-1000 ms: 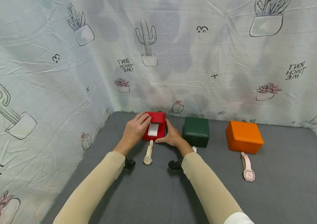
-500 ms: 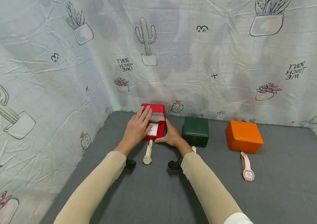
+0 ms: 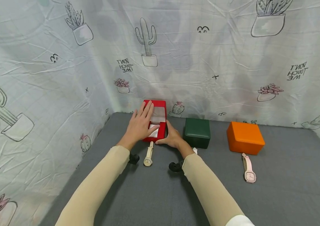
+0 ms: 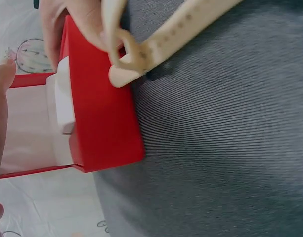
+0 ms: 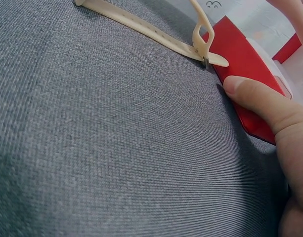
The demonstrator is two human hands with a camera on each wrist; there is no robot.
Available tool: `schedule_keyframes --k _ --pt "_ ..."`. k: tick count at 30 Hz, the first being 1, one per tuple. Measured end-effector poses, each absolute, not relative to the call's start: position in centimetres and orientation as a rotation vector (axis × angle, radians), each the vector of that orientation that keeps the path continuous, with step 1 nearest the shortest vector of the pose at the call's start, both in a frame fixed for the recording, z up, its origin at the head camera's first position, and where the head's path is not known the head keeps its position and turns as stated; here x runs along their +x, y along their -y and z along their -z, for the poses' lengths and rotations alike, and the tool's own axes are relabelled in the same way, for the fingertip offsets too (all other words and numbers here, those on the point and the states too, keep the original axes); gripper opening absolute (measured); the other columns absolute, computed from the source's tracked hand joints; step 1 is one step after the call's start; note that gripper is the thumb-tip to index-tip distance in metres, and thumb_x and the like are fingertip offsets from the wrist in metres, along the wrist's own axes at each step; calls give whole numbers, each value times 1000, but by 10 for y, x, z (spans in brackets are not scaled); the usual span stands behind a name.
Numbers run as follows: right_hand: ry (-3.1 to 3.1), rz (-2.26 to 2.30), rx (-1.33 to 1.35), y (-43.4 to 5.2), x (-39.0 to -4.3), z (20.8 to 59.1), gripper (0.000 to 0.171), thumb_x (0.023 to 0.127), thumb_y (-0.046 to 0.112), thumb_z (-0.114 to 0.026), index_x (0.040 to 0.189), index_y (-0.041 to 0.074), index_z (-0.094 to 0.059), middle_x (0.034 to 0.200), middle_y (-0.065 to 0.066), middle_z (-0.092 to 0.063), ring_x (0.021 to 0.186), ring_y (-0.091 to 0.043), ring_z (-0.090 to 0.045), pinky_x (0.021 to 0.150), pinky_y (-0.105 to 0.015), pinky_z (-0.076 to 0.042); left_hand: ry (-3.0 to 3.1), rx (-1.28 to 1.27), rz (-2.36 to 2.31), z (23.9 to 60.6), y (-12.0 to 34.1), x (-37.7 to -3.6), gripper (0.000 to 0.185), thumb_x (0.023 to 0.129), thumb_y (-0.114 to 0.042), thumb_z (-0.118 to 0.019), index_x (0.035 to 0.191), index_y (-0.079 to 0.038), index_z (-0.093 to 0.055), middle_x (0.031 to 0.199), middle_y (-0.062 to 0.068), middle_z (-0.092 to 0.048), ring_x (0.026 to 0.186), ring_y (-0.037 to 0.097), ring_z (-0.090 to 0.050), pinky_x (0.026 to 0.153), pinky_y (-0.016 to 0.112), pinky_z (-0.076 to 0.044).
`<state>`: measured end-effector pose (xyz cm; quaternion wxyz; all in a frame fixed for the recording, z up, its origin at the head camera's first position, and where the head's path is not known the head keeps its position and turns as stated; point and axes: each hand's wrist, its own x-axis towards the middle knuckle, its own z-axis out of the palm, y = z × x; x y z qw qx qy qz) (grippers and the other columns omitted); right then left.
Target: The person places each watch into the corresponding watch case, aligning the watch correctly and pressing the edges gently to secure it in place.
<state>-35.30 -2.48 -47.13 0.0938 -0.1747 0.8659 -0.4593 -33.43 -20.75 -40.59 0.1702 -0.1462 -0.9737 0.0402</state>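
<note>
Red watch box (image 3: 162, 131) is just left of centre in the head view, lid (image 3: 159, 103) up. Left hand (image 3: 138, 127): fingers straight, slightly spread, flat against the lid, thumb over the white cushion (image 3: 153, 132). Right hand (image 3: 174, 137): holds the box's right side, thumb on the front face; far fingertips hidden.

Handling, my read: box light, stiff walls, smooth skin that could slide on cloth. Brace the base at the side, work the lid by its edge, spare the hinge. Cushion probably soft; pinch its ends.

Cream watch (image 3: 149, 155) lies below the box, buckle end near its front; contact unclear. Strap looks rubbery, bendy, punched with holes. Lift by strap, mind the round dial.

Materials: box leather-like, square-edged, pale smooth lining. Grey tablecloth (image 3: 148, 197) fine-ribbed. Green box (image 3: 197, 133) right of centre, stitched leather look.
</note>
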Motion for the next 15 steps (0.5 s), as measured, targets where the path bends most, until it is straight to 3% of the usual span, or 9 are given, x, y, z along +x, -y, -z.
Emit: schedule_keyframes --k 15 --pt "-2596 1334 -527 24 -354 475 115 69 36 -86 155 30 -9 151 0 -37 132 -21 -42 108 -47 -44 2807 -441 -109 397 209 -335 96 90 -60 -52 157 -17 2 165 2 5 153 25 1 122 52 -15"
